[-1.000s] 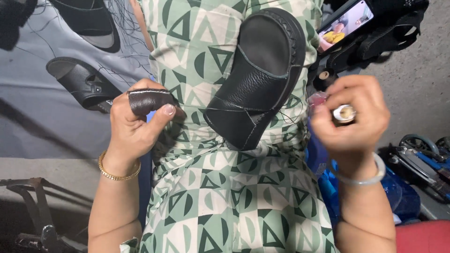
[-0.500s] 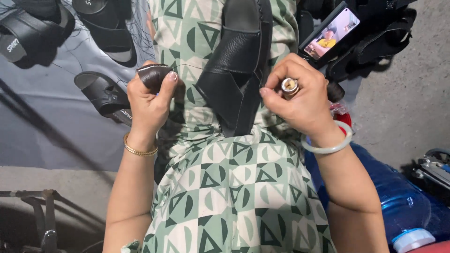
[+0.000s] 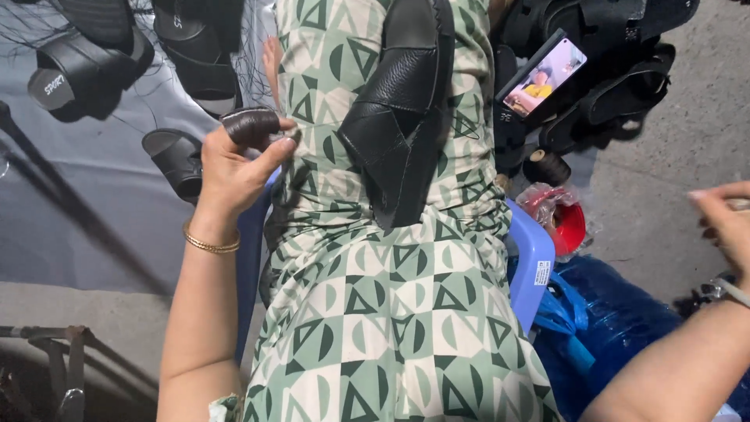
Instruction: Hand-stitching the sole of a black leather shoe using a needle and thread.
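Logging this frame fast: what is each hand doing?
Left hand: loosely curled, dark leather thimble on its finger.
Right hand: partly out of frame; grip cannot be told.

A grey sheet [image 3: 101, 227] covers the ground on the left, with black sandals [image 3: 78, 66] lying on it in daylight. Bare concrete floor [image 3: 687, 133] runs along the right. A blue plastic stool [image 3: 535, 262] stands near the middle, a blue plastic bag [image 3: 625, 336] just beside it.
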